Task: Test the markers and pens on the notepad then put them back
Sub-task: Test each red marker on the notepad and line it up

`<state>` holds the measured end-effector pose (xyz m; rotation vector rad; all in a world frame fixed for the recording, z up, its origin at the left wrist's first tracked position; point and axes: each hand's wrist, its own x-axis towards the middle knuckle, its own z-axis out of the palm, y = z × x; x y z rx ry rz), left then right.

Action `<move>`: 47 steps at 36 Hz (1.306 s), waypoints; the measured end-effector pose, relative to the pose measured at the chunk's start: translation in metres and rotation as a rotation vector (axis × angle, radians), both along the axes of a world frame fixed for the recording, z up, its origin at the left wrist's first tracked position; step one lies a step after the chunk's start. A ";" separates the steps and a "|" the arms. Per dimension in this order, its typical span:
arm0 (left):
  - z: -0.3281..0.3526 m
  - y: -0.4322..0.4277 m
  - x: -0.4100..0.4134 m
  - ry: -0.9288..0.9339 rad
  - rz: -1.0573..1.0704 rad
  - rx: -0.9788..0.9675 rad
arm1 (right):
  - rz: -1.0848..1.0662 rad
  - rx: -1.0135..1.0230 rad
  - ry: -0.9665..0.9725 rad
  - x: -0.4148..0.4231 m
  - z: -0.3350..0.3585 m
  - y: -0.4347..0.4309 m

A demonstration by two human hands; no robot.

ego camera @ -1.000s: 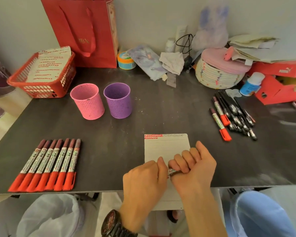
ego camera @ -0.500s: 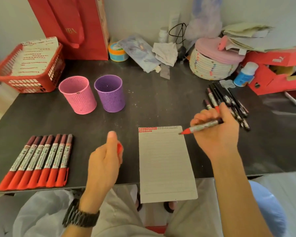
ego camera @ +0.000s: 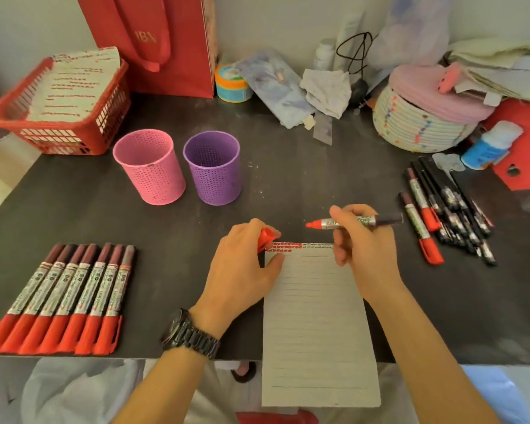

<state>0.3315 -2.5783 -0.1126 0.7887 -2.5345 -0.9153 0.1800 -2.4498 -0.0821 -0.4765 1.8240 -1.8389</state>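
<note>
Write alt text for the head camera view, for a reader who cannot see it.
The right hand holds an uncapped red marker near the top edge of a lined notepad, while the left hand grips a red cap beside it. Seven capped markers lie in a row at the left.

Dark tabletop (ego camera: 288,166), pale wall (ego camera: 273,19)

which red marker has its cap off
The marker in the right hand: its red tip is bare, its cap is in the left hand. The row of markers at left lies capped.
</note>
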 end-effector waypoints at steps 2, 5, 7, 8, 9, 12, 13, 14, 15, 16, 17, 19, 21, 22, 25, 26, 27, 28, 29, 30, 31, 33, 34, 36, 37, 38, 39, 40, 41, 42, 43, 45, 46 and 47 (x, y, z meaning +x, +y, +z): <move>-0.003 -0.001 0.000 -0.005 -0.008 -0.022 | 0.024 0.000 -0.010 0.000 -0.002 -0.007; -0.009 -0.002 0.001 -0.012 0.001 -0.040 | 0.059 0.053 0.054 0.004 -0.010 -0.014; -0.010 -0.002 0.001 -0.011 0.004 -0.042 | 0.028 0.100 0.127 0.006 -0.015 -0.016; -0.011 -0.002 0.001 -0.012 0.006 -0.038 | 0.002 0.114 0.144 0.007 -0.016 -0.016; -0.011 -0.003 0.000 -0.014 0.010 -0.034 | -0.026 0.120 0.147 0.007 -0.017 -0.017; -0.013 -0.004 0.000 -0.006 0.019 -0.037 | -0.092 0.133 0.165 0.006 -0.020 -0.019; -0.013 -0.004 -0.001 0.002 0.020 -0.039 | -0.107 0.153 0.185 0.007 -0.021 -0.020; -0.013 -0.004 -0.001 0.012 0.019 -0.040 | -0.117 0.176 0.204 0.008 -0.023 -0.020; -0.013 -0.004 -0.002 0.020 0.016 -0.042 | -0.122 0.194 0.223 0.009 -0.025 -0.020; -0.013 -0.004 -0.002 0.023 0.016 -0.045 | -0.123 0.207 0.242 0.010 -0.027 -0.020; -0.012 -0.004 -0.002 0.024 0.021 -0.048 | -0.122 0.219 0.259 0.011 -0.027 -0.020; -0.012 -0.004 -0.003 0.025 0.030 -0.051 | -0.121 0.240 0.278 0.013 -0.028 -0.020; -0.012 -0.004 -0.003 0.020 0.031 -0.045 | -0.123 0.248 0.287 0.014 -0.027 -0.020; -0.011 -0.004 -0.003 0.019 0.032 -0.045 | -0.126 0.248 0.289 0.014 -0.027 -0.021; -0.009 -0.003 -0.004 0.022 0.048 -0.046 | -0.128 0.249 0.300 0.014 -0.028 -0.021; -0.008 -0.003 -0.004 0.023 0.053 -0.043 | -0.124 0.251 0.305 0.014 -0.028 -0.021; -0.008 -0.003 -0.004 0.022 0.054 -0.038 | -0.119 0.252 0.311 0.014 -0.028 -0.021; -0.008 -0.003 -0.003 0.016 0.052 -0.032 | -0.115 0.253 0.316 0.014 -0.028 -0.020; -0.007 -0.003 -0.003 0.008 0.052 -0.024 | -0.112 0.252 0.320 0.014 -0.029 -0.021; -0.007 -0.004 -0.003 -0.002 0.054 -0.014 | -0.110 0.253 0.321 0.014 -0.029 -0.021; -0.007 -0.004 -0.004 -0.011 0.057 -0.004 | -0.110 0.255 0.323 0.014 -0.029 -0.021; -0.007 -0.004 -0.004 -0.024 0.062 0.009 | -0.110 0.260 0.328 0.014 -0.029 -0.021; -0.007 -0.004 -0.004 -0.029 0.063 0.014 | -0.111 0.263 0.327 0.014 -0.028 -0.021; -0.006 -0.004 -0.004 -0.042 0.060 0.020 | -0.113 0.270 0.322 0.014 -0.028 -0.022; -0.007 -0.004 -0.004 -0.046 0.057 0.020 | -0.114 0.273 0.319 0.014 -0.027 -0.022; -0.007 -0.004 -0.004 -0.048 0.056 0.019 | -0.116 0.273 0.316 0.015 -0.027 -0.022; -0.007 -0.004 -0.004 -0.048 0.057 0.019 | -0.116 0.273 0.314 0.015 -0.026 -0.023; -0.007 -0.004 -0.004 -0.048 0.061 0.021 | -0.115 0.273 0.315 0.015 -0.026 -0.023; -0.007 -0.004 -0.004 -0.047 0.064 0.022 | -0.112 0.273 0.317 0.015 -0.026 -0.023; -0.007 -0.004 -0.004 -0.046 0.063 0.022 | -0.108 0.275 0.323 0.015 -0.026 -0.023; -0.006 -0.004 -0.004 -0.046 0.060 0.022 | -0.106 0.279 0.330 0.015 -0.026 -0.023; -0.006 -0.004 -0.004 -0.050 0.061 0.030 | -0.108 0.283 0.338 0.014 -0.027 -0.022; -0.006 -0.004 -0.005 -0.052 0.063 0.036 | -0.111 0.280 0.338 0.014 -0.027 -0.022; -0.006 -0.004 -0.005 -0.053 0.065 0.040 | -0.113 0.277 0.339 0.014 -0.027 -0.022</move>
